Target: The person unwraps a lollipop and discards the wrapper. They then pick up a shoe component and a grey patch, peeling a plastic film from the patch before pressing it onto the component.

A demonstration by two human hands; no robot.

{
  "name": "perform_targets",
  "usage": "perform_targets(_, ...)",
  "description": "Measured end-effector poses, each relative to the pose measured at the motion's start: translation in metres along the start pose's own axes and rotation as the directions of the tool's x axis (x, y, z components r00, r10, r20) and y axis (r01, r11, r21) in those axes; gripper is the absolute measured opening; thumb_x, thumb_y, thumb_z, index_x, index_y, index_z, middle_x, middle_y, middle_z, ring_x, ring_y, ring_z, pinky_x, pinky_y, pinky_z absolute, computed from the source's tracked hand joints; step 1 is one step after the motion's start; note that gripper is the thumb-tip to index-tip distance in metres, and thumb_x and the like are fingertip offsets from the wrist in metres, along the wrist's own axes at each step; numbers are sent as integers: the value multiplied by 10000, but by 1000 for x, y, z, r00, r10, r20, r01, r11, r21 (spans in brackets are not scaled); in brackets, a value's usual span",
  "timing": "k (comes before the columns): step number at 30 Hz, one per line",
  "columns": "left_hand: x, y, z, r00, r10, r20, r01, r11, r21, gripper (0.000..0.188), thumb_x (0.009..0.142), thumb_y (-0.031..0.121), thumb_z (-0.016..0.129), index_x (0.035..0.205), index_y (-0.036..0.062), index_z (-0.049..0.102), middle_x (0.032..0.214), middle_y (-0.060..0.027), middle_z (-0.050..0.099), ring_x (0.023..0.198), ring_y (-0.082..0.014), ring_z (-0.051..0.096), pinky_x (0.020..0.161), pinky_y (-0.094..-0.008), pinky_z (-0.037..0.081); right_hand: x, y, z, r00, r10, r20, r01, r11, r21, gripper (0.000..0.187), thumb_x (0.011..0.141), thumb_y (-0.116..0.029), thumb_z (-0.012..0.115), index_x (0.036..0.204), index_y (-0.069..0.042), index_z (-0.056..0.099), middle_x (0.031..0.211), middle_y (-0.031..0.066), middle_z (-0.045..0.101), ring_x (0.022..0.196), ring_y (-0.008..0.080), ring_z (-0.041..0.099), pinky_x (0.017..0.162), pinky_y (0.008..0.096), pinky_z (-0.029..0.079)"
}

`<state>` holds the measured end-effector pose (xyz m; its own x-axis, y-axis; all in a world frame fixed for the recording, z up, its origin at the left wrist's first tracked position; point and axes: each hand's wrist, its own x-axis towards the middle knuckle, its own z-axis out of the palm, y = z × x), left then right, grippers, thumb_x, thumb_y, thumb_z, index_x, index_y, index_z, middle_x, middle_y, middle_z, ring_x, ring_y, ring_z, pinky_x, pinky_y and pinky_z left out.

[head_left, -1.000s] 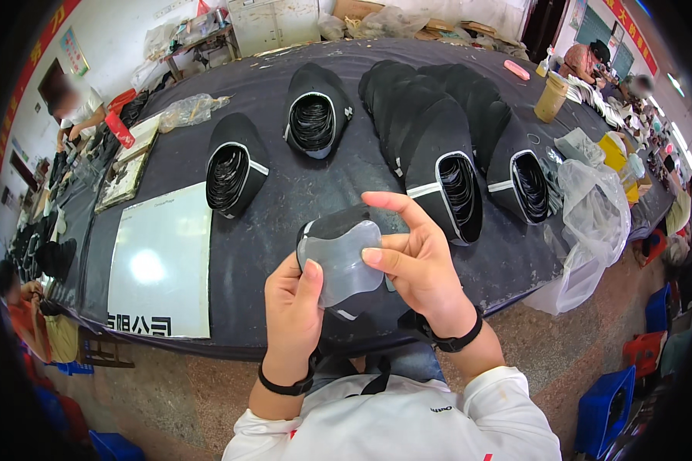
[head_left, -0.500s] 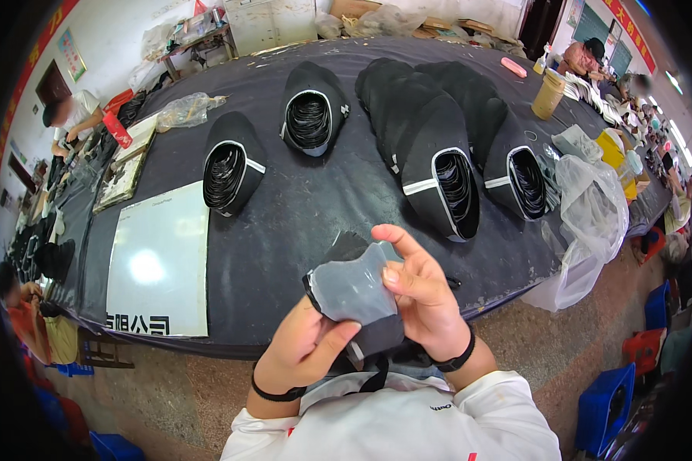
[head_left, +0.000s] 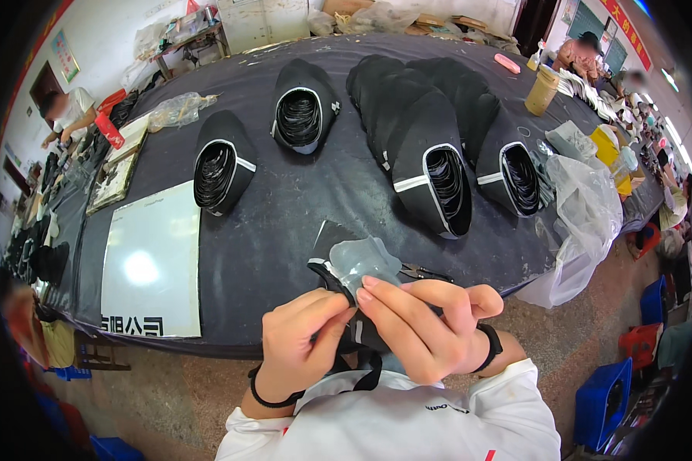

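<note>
My left hand (head_left: 304, 338) pinches the near edge of a black fabric shoe upper (head_left: 328, 233) between thumb and fingers. At the same edge, the thumb and fingertips of my right hand (head_left: 430, 330) press on a translucent plastic piece (head_left: 365, 257) that lies over the upper. The plastic has a wavy outline and stands out past my fingertips. Part of the upper is hidden under the plastic and my hands. Just beyond my right hand, a small pair of snips (head_left: 427, 273) rests on the dark-covered table (head_left: 277, 246).
Nested stacks of black shoe uppers lie across the table: two at left (head_left: 238, 173) (head_left: 321, 84), longer ones (head_left: 415, 107) at right. A glossy white board (head_left: 154, 238) sits at left. A clear plastic bag (head_left: 584, 215) hangs over the right edge, near a tan bottle (head_left: 542, 91). Other people work farther off.
My right hand has moved from the plastic's right side down to its near edge, beside my left fingertips. The plastic and upper have tilted away, and the snips now show.
</note>
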<state>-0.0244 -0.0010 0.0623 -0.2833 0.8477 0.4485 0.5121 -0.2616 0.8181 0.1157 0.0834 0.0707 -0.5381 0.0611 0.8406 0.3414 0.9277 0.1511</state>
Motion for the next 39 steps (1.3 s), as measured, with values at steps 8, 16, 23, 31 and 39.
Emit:
perform_targets(8, -1, -7, 11, 978, 198, -67, -202, 978, -59, 97, 721, -13, 624, 789, -41, 560, 658, -101, 555, 558, -182, 534, 518, -264, 420, 0, 24, 3, 942, 276, 191, -336, 781, 526, 198, 637, -73, 676, 809, -123, 591, 837, -56, 629, 766, 133, 499, 721, 306, 244)
perform_targets(16, -7, -7, 16, 913, -406, 34, 362, 770, -525, 187, 681, 51, 715, 802, -69, 640, 711, -19, 609, 666, -66, 525, 585, -211, 425, -11, 28, 6, 845, 318, 430, -516, 274, 812, 151, 712, 14, 611, 830, -80, 602, 825, 11, 639, 785, 161, 510, 735, 287, 361)
perform_targets(23, -13, -26, 22, 921, -286, -266, 109, 843, -527, 361, 723, 150, 690, 973, -61, 537, 910, -120, 604, 836, -191, 586, 795, -315, 459, -29, 42, -14, 498, 584, 642, -85, -703, 706, 81, 909, -71, 435, 852, -43, 485, 804, 51, 553, 662, 94, 457, 602, 209, 376)
perform_targets(31, -44, -70, -41, 769, -41, -638, -28, 995, -98, 328, 827, -36, 477, 1152, -2, 502, 1046, -197, 544, 875, -303, 548, 691, -336, 443, -239, 221, -82, 60, 902, -427, -313, 423, 850, 124, 803, 30, 575, 921, 1, 550, 851, 74, 583, 764, 164, 594, 710, 265, 508)
perform_targets(39, -19, -22, -9, 874, -239, -424, -200, 617, -761, 397, 815, 81, 534, 1179, -57, 454, 1190, -168, 498, 1130, -270, 459, 985, -393, 327, -487, 300, -105, -351, 929, -118, -891, -292, 349, 252, 828, -113, 547, 1049, -9, 608, 1082, 100, 590, 842, 150, 587, 690, 290, 468)
